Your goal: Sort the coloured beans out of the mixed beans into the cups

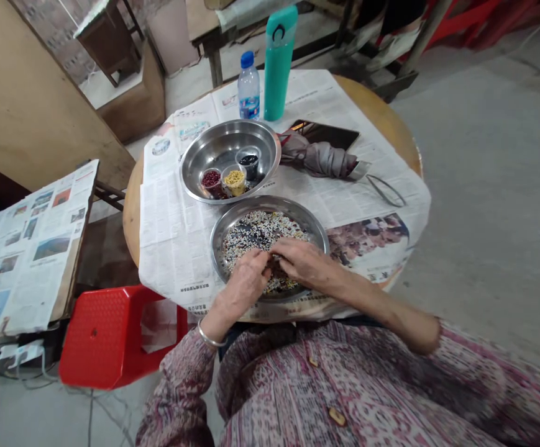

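A steel plate point(270, 248) sits at the near edge of the table, holding a spread of mixed white and dark grains point(255, 233). Both hands are over it with their fingertips close together. My left hand point(246, 282), with a silver bangle point(211, 337) at the wrist, is curled down into the grains. My right hand point(300, 261) reaches in from the other side. A small dark clump point(274, 268) lies between the fingertips, and I cannot tell whether either hand grips it.
A second steel bowl point(230, 160) beyond the plate holds several small cups of red, yellow and dark grains. Newspaper covers the round table. A water bottle, teal flask, folded umbrella, phone and glasses lie at the far side. A red stool stands near left.
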`<state>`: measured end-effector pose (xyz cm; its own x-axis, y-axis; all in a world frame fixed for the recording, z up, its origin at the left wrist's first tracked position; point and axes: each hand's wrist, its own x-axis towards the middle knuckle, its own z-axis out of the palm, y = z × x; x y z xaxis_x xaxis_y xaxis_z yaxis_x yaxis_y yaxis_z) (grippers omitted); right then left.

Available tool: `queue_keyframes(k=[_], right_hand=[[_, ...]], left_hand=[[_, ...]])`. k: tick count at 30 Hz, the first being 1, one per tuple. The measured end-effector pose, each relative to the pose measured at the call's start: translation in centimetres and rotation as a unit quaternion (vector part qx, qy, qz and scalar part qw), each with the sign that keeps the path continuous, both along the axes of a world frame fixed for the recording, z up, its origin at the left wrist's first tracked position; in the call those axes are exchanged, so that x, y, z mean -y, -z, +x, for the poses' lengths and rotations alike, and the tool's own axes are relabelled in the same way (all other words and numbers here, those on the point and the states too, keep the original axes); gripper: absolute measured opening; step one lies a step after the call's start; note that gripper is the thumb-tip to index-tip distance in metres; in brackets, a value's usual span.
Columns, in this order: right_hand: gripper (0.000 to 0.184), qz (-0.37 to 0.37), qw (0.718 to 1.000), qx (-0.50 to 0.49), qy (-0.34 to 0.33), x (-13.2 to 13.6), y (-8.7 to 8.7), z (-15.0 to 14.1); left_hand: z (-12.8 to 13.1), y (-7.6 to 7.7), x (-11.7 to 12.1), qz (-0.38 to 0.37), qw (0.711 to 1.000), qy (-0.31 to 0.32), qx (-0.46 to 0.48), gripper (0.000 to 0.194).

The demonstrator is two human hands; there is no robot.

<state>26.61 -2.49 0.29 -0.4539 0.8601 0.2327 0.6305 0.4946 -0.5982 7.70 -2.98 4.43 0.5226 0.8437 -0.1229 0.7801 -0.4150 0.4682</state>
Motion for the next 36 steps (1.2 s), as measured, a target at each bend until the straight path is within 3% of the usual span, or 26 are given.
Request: queue_keyframes(k=[4,12,14,17,21,23,26,28,32,36], right_hand=[[0.034,0.050,0.999,0.000,-0.023,1.5,-0.3,0.5],[0.024,0.098,0.988,0.025,0.116,1.1,0.7,0.7],[0.023,0.111,0.985,0.018,0.131,1.2,0.8,0.5],[0.024,0.127,0.981,-0.009,0.144,1.5,0.8,0.4],[0.023,0.146,0.977,-0.016,0.153,1.7,0.7,0.2],[0.023,0.150,0.976,-0.010,0.155,1.7,0.7,0.1],[0.022,0.142,0.977,-0.005,0.158,1.7,0.9,0.1],[0.022,0.137,0.978,-0.005,0.160,1.7,1.0,0.1],[0.022,0.144,0.976,-0.027,0.163,1.7,1.2,0.1],[0.023,0.142,0.972,-0.060,0.179,1.8,1.3,0.0]], left_hand=[[-1.0,-1.1,2.3,-0.010,0.997,0.064,-0.040,0.019],[0.6,-0.3,1.2,0.011,0.988,0.134,-0.076,0.034],[1.3,0.0,0.3,0.033,0.990,0.109,-0.085,0.032],[1.6,0.1,-1.1,0.079,0.993,0.025,-0.081,0.022],[1.2,0.1,-2.8,0.097,0.987,-0.087,-0.089,0.062],[1.1,0.4,-3.5,0.084,0.990,-0.079,-0.079,0.061],[1.6,1.3,-4.2,0.079,0.996,-0.034,-0.036,0.031],[2.1,1.9,-4.6,0.088,0.996,-0.026,-0.014,0.024],[2.2,2.4,-5.6,0.106,0.992,-0.070,-0.011,0.026],[0.0,1.9,-5.4,0.111,0.986,-0.119,-0.038,0.025]])
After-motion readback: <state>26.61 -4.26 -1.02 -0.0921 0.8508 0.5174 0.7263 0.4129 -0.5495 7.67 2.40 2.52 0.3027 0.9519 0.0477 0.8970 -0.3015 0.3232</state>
